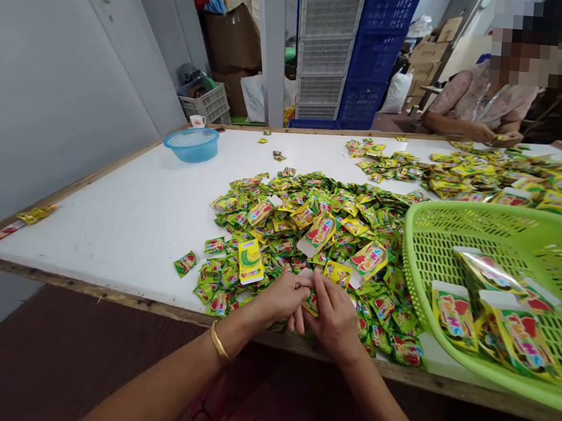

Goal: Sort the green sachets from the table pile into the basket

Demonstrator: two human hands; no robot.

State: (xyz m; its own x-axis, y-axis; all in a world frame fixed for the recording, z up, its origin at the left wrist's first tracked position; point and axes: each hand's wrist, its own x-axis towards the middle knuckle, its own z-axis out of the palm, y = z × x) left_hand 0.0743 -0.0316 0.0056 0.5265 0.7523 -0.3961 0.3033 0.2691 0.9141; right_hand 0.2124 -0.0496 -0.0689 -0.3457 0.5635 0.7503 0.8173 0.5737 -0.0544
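Near the front edge of the table, my left hand (286, 296) and my right hand (337, 313) meet around a small cardboard box (311, 302). Fingers of both hands are closed on it and hide most of it; a pale flap shows at its top. Under and around my hands spreads a heap of small green and yellow candy packets (285, 244). On the heap lie several printed boxes, among them a yellow box (251, 261) left of my hands and a box with an open flap (369, 263) to the right. A gold bracelet circles my left wrist.
A green plastic basket (415, 273) at the right holds several boxes. A blue basket (191, 148) stands at the far left. More packets (479, 171) lie at the back right, where another person (484, 103) sits handling something small. Stacked crates (325, 58) rise behind the table.
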